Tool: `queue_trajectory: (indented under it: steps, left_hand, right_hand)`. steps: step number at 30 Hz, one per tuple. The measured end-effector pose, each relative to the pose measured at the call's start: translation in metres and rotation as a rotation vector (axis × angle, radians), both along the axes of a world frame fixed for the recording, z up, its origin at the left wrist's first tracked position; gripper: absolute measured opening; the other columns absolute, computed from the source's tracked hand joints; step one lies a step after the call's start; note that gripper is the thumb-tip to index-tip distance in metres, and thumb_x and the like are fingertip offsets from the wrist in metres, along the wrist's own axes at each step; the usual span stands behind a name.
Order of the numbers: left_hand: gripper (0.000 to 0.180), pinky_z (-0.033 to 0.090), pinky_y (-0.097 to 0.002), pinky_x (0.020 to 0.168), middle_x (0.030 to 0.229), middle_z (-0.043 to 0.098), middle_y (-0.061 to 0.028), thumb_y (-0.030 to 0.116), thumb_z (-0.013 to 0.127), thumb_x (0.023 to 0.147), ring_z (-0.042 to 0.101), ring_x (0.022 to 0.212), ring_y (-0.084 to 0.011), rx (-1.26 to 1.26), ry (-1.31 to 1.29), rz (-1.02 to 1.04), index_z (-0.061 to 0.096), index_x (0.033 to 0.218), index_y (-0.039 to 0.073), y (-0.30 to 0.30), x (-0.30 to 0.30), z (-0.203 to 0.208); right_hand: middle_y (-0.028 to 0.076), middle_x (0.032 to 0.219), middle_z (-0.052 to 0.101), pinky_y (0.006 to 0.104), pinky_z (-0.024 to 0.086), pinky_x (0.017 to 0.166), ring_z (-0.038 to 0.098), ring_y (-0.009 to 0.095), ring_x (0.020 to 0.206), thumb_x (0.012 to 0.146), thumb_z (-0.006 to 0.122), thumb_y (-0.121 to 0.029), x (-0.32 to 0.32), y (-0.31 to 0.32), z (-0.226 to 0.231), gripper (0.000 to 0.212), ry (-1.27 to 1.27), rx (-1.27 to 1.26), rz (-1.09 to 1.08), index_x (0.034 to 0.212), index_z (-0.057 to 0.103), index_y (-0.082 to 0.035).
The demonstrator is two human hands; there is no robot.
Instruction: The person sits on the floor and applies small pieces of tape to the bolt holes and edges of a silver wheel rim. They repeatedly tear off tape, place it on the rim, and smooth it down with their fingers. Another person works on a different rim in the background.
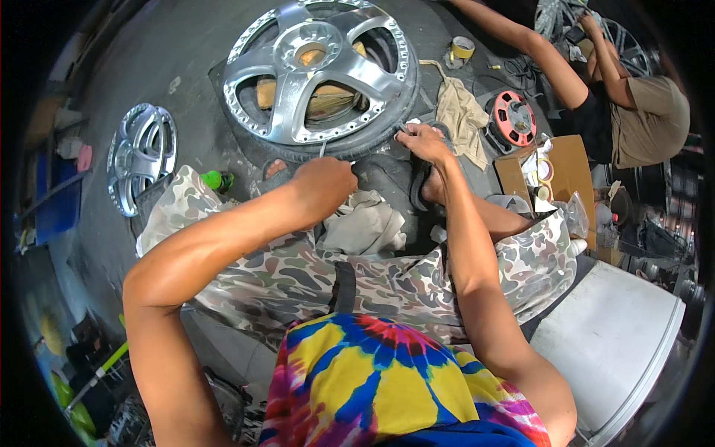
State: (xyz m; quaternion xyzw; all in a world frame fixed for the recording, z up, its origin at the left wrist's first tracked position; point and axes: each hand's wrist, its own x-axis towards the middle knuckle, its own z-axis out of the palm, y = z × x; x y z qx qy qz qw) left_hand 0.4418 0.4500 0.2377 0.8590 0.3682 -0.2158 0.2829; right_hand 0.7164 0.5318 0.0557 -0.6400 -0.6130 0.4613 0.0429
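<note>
Large wheel [285,104]: bright metal, smooth and glossy, with mirror-like highlights. Black ring [387,132] beneath it: matt, rubber-like. Block [266,94] within the ring: rough wood. Grey rag [372,223]: wrinkled matt cloth. Carton [573,160]: matt cardboard. Red reel [515,113]: smooth, apparently plastic. Floor [194,45]: matt.

No txt, nos. or signs legible in view: none readable on the lg. silver wheel [294,78] at 12 o'clock, tape roll [462,48] at 1, red reel [514,119] at 2, or cardboard box [573,167] btwn 2 & 3.
</note>
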Motion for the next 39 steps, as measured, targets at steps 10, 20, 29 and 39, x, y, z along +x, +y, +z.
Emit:
queue_trajectory:
  steps: [10,20,29,39]
  left_hand:
    - [0.01,0.058,-0.0397,0.078,0.095,0.076,-0.0173,0.007,0.075,0.091,0.074,0.086,-0.0319,0.058,-0.118,0.42,0.078,0.097,0.001,0.034,-0.116,0.067]
    - [0.028,0.046,-0.0231,0.064,0.085,0.072,0.0054,0.03,0.067,0.103,0.059,0.074,-0.0058,0.199,-0.587,0.796,0.078,0.103,0.004,0.055,-0.207,0.091]
    - [0.087,0.054,-0.0475,0.1,0.127,0.071,-0.0267,0.066,0.081,0.08,0.069,0.118,-0.0416,0.576,-0.107,0.671,0.067,0.13,-0.004,0.078,-0.223,-0.065]
    - [0.035,0.059,-0.0499,0.087,0.097,0.076,-0.0227,0.035,0.078,0.092,0.073,0.099,-0.0429,0.248,0.134,0.551,0.075,0.101,0.001,0.043,-0.146,-0.134]
  right_hand:
    - [-0.003,0.076,0.058,0.03,0.04,0.067,0.049,0.011,0.072,0.096,0.074,-0.031,-0.023,0.002,-0.031,0.03,0.157,0.001,0.036,0.09,0.069,-0.002]
    - [0.001,0.078,0.064,0.0323,0.045,0.069,0.054,0.013,0.074,0.094,0.078,-0.028,-0.036,0.002,-0.03,0.031,0.28,0.057,-0.039,0.087,0.068,0.001]
    - [-0.001,0.073,0.062,0.0305,0.044,0.068,0.052,0.01,0.071,0.094,0.078,-0.029,-0.022,0.021,-0.05,0.03,0.338,0.186,-0.182,0.086,0.072,0.0]
    - [-0.006,0.08,0.069,0.0252,0.036,0.055,0.046,0.003,0.061,0.095,0.078,-0.043,-0.029,0.012,0.002,0.032,0.471,-0.196,-0.318,0.092,0.076,-0.011]
